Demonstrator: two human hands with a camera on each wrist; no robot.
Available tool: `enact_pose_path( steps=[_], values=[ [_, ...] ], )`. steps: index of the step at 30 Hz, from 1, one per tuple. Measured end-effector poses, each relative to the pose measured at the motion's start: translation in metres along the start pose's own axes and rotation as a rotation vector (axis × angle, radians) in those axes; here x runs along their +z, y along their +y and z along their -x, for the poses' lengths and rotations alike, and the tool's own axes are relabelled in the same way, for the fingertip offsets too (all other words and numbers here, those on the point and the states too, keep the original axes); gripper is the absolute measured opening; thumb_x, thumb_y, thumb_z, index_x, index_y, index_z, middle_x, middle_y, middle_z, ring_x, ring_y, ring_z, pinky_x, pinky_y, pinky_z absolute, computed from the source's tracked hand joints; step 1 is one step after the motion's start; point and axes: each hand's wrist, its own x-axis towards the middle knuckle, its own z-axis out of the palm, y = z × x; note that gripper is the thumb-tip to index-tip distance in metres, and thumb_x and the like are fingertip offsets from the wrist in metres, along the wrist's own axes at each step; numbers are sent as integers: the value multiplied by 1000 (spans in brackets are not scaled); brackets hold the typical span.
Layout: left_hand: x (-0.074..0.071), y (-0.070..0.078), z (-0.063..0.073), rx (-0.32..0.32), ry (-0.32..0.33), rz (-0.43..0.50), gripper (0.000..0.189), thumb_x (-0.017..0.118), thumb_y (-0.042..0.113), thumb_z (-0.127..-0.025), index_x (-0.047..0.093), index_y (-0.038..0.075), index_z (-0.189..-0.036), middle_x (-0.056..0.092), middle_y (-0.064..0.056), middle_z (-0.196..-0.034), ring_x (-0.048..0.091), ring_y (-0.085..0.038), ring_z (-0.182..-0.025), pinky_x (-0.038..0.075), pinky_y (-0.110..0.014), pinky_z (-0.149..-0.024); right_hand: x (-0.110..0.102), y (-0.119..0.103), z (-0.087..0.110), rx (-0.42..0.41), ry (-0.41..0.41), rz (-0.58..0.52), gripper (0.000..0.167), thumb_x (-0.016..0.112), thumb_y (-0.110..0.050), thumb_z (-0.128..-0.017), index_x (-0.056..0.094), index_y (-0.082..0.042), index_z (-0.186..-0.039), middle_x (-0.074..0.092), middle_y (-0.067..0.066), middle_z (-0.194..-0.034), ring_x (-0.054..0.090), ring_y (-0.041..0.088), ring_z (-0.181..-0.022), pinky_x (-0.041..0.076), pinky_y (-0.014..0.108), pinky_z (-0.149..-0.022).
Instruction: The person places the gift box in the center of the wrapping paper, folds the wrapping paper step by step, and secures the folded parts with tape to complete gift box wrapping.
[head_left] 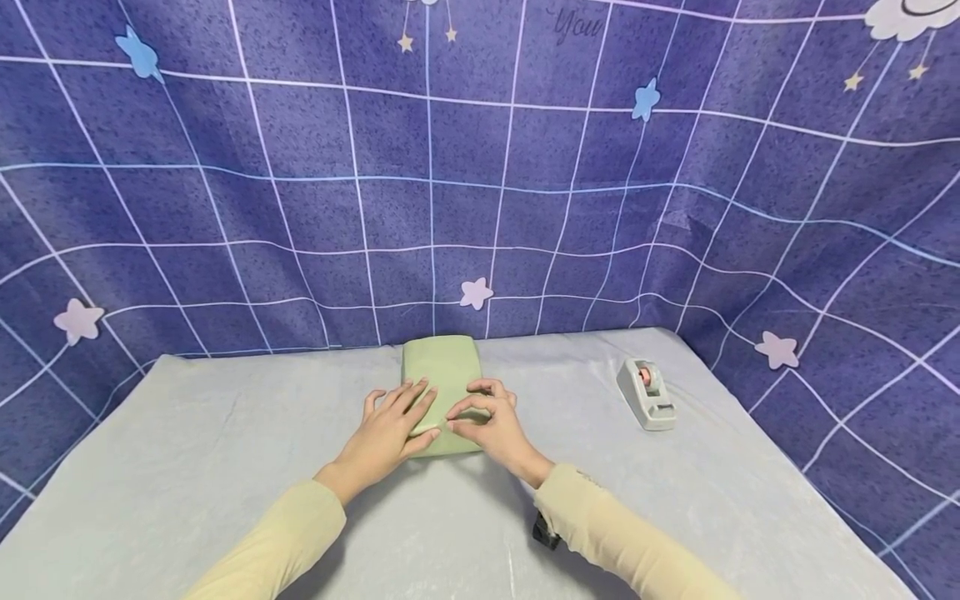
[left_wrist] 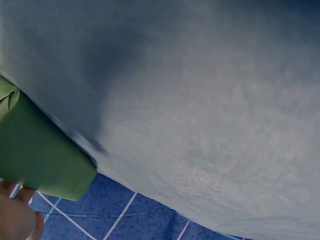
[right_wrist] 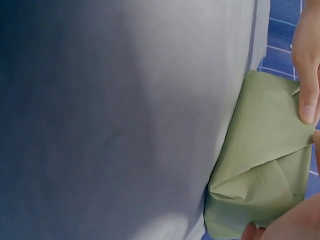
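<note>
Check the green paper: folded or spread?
Folded: the green paper lies in overlapping, creased layers in the right wrist view.

Pale grey tape dispenser (head_left: 647,404) sitting over on the right of the grey cloth-covered table (head_left: 225,442), reddish roll (head_left: 646,377) loaded. Behind it there's a purple-blue fabric backdrop (head_left: 300,208) with gridlines, pinkish stars (head_left: 476,293), blue ones too, some cloud (head_left: 911,17) top right, and "You" lettering (head_left: 579,24).
</note>
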Motion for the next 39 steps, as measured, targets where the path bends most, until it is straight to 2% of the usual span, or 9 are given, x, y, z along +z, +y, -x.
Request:
enact_pose_path(
  steps=[3, 5, 11, 20, 27, 34, 39],
  values=[
    [0, 0, 0, -2, 2, 4, 61, 46, 50, -90, 39, 15, -139, 35, -8, -146, 35, -31, -132, 19, -55, -100, 0, -11, 1, -3, 18, -3, 10, 75, -10, -73, 71, -8, -82, 45, 18, -123, 23, 34, -120, 20, 47, -93],
    [0, 0, 0, -2, 4, 6, 60, 47, 50, -90, 40, 15, -139, 35, -8, -146, 35, -31, -132, 19, -55, -100, 1, -11, 1, -6, 28, 0, 10, 75, -9, -73, 71, -7, -81, 45, 17, -122, 23, 34, -120, 19, 47, -92],
    [2, -1, -1, 4, 12, 1, 60, 46, 50, -90, 40, 15, -139, 35, -8, -146, 35, -31, -131, 19, -55, -99, 3, -2, -2, 19, 28, 47, 10, 76, -17, -73, 71, -17, -81, 44, 12, -124, 23, 27, -118, 23, 46, -93],
    [2, -1, -2, 4, 8, 5, 60, 46, 51, -91, 40, 15, -139, 36, -9, -146, 35, -31, -132, 19, -55, -100, 4, -4, -1, 46, 39, 79, 11, 76, -19, -73, 69, -19, -82, 42, 10, -124, 23, 28, -117, 26, 48, -93],
    [2, -2, -1, 1, 7, 4, 61, 45, 52, -90, 41, 15, -139, 36, -8, -146, 35, -31, -132, 19, -55, -100, 5, -4, -1, 76, 52, 80, 17, 77, -19, -72, 67, -19, -86, 43, 8, -121, 27, 25, -112, 29, 42, -90],
    [2, -2, -1, 8, 18, -2, 61, 45, 52, -90, 42, 14, -138, 37, -9, -145, 36, -31, -131, 20, -54, -99, 5, -3, -2, 82, 67, 73, 20, 78, -17, -70, 59, -14, -73, 42, 4, -104, 28, 23, -104, 27, 38, -89],
    [4, -3, -1, 10, 30, -3, 61, 46, 51, -90, 42, 14, -138, 37, -9, -144, 37, -31, -130, 20, -53, -98, 5, -4, -3, 32, 61, 57, 13, 77, -14, -70, 64, -15, -70, 44, 7, -107, 25, 25, -108, 24, 42, -91]
  ],
)
